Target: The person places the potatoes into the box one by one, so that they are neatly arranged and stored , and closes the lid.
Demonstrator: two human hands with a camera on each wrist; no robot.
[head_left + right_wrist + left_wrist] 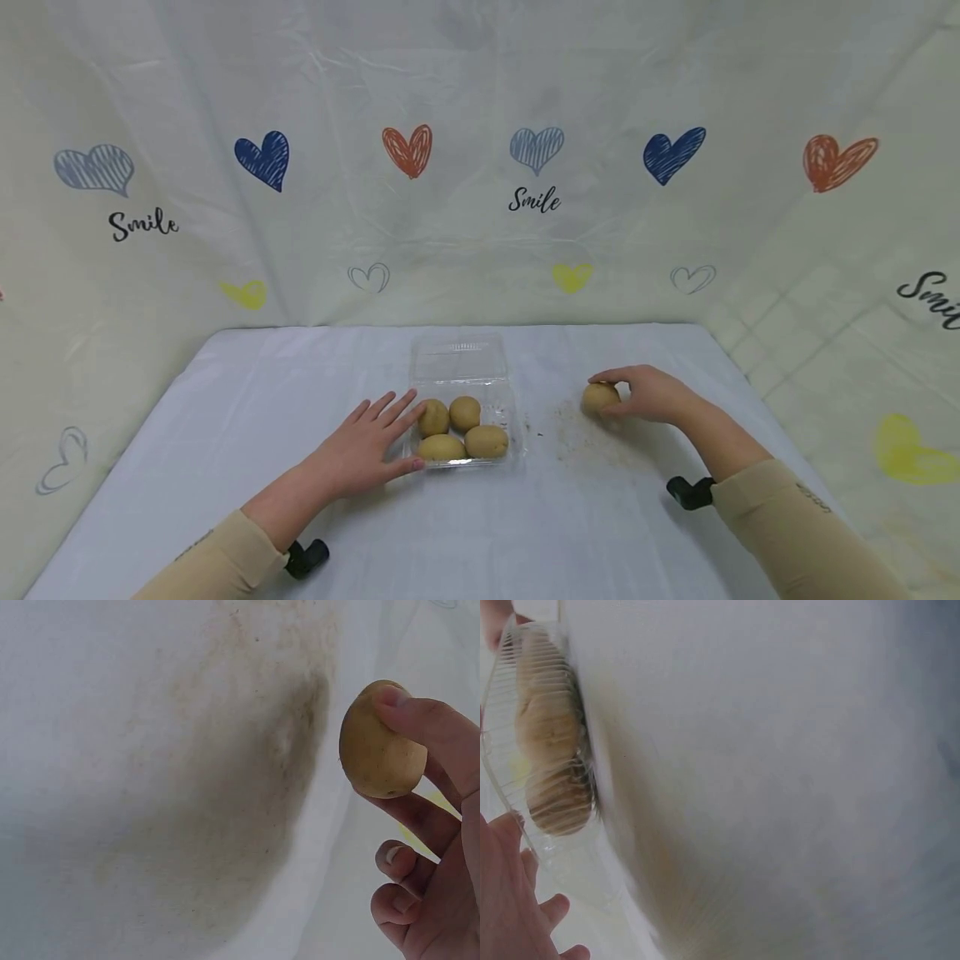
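from here i've got my right grip [651,394] pinching a potato [599,399] over the tabletop [487,533], left grip [363,450] spread against the clear box [496,407] (four potatoes [486,442] inside)

Your open clear box [498,405] holds four tan potatoes [486,442]; at its three o'clock you pinch a fifth potato [599,401].
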